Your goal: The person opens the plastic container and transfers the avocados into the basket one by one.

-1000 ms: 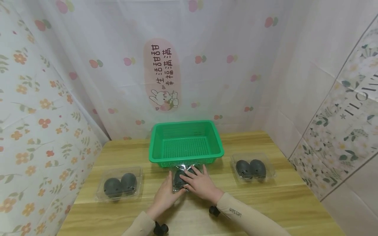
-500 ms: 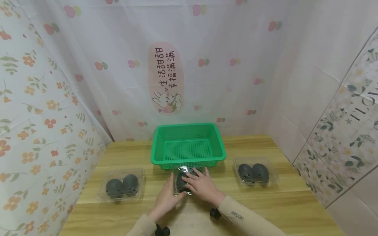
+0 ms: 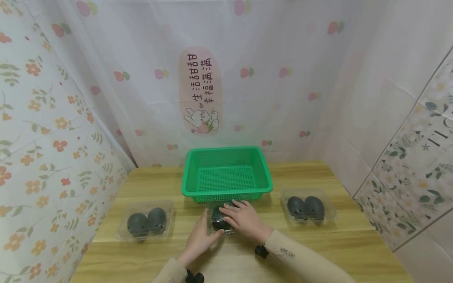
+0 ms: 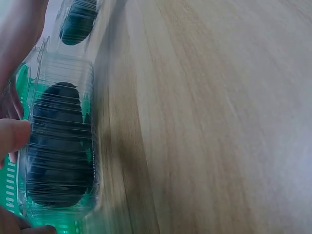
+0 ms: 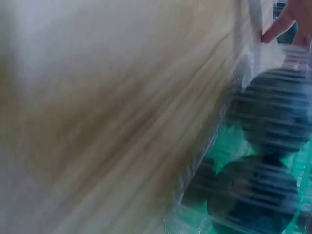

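Clear box (image 4: 73,68) looks ribbed only in wrist views.

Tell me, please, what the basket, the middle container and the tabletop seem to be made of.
Basket: probably plastic, satin, judging by its even green colour and moulded lattice. Middle container: likely clear, glossy plastic; see-through, its ribs catching light. Tabletop: smooth wood or wood-look laminate; visible grain leaves that open.

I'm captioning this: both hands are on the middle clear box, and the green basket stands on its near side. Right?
Not quite: the green basket stands on the far side of the middle clear box, as the head view shows. The rest holds.
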{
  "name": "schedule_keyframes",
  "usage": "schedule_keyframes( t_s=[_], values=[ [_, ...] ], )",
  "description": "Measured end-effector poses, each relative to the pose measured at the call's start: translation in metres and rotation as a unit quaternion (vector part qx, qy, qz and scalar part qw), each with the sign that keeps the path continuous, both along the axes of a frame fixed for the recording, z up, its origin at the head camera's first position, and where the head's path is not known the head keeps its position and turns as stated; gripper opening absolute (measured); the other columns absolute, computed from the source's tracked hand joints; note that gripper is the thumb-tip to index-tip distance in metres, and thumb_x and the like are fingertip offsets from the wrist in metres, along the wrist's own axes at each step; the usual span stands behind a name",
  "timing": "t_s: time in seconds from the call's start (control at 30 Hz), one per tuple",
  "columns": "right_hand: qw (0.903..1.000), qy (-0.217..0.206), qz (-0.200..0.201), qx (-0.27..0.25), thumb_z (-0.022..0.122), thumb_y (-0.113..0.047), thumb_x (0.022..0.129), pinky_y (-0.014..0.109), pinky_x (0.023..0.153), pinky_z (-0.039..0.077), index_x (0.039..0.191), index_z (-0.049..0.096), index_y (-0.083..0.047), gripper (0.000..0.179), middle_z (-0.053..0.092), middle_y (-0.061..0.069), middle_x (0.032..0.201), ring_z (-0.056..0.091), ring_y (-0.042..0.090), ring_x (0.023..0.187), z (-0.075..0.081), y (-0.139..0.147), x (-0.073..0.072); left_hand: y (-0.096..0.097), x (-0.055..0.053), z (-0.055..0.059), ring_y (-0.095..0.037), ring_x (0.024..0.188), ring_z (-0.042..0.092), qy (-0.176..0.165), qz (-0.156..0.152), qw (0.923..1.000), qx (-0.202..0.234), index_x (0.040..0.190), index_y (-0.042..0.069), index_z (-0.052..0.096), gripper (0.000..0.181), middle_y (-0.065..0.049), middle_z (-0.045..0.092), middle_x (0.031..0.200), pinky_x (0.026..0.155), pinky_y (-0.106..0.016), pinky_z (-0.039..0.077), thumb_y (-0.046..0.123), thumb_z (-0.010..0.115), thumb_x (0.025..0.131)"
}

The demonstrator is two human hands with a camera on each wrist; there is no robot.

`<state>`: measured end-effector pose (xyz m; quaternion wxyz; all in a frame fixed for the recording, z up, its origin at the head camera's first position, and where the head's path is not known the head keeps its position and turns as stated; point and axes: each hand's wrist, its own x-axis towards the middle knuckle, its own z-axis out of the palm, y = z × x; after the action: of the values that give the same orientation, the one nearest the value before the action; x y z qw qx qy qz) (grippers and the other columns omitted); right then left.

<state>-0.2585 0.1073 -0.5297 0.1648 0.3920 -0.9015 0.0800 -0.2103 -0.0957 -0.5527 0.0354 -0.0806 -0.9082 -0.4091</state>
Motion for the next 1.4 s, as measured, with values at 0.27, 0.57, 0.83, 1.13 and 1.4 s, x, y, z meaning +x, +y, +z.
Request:
schedule_keyframes(
  t_s=[0.27,0.57,0.83,1.13,1.4],
  values=[
    [0.9987,0.045,0.023,0.0,0.045,-0.04,0.101,0.042,0.089,0.05,0.13,0.063,-0.022,0.038,0.066,-0.002,0.12,0.064,0.028,0.108,0.014,0.001,-0.009,0.001,0.0,0.005,-0.044,0.132,0.037,0.007,-0.006,0.9999,-0.01,0.15,-0.006,0.02,0.096,-0.027,0.035,0.148,0.103,-0.059,0.035,0.039,0.073,0.083],
    [0.9989,-0.039,0.019,0.018,0.043,-0.043,0.102,0.045,0.088,0.051,0.134,0.06,-0.02,0.043,0.064,-0.002,0.125,0.063,0.03,0.11,0.027,-0.003,-0.008,0.001,0.004,0.004,-0.045,0.13,0.039,0.002,-0.01,0.9997,-0.021,0.147,-0.01,0.025,0.096,-0.03,0.037,0.144,0.102,-0.059,0.037,0.041,0.074,0.082],
    [0.9978,-0.049,0.027,0.035,0.051,-0.052,0.096,0.047,0.093,0.049,0.135,0.059,-0.02,0.051,0.06,0.003,0.131,0.059,0.033,0.115,0.033,-0.003,-0.005,-0.003,0.0,0.007,-0.043,0.125,0.045,0.013,-0.029,0.9994,-0.012,0.149,-0.001,0.028,0.089,-0.025,0.045,0.14,0.097,-0.059,0.041,0.034,0.075,0.081],
    [0.9946,-0.091,0.023,0.044,0.053,-0.051,0.095,0.049,0.094,0.048,0.134,0.06,-0.02,0.05,0.058,0.004,0.133,0.056,0.033,0.119,0.042,-0.004,0.0,-0.011,0.002,0.011,-0.046,0.13,0.039,-0.021,-0.041,0.9986,-0.025,0.148,-0.01,0.02,0.097,-0.032,0.039,0.142,0.101,-0.06,0.037,0.038,0.073,0.082],
    [0.9926,-0.112,0.016,0.043,0.057,-0.044,0.092,0.038,0.085,0.053,0.13,0.063,-0.019,0.046,0.061,0.005,0.129,0.06,0.022,0.114,0.054,-0.009,0.003,-0.023,0.004,0.01,-0.048,0.131,0.037,-0.014,-0.067,0.9973,-0.026,0.149,-0.008,0.022,0.094,-0.03,0.036,0.146,0.103,-0.061,0.034,0.037,0.073,0.083]
  ],
)
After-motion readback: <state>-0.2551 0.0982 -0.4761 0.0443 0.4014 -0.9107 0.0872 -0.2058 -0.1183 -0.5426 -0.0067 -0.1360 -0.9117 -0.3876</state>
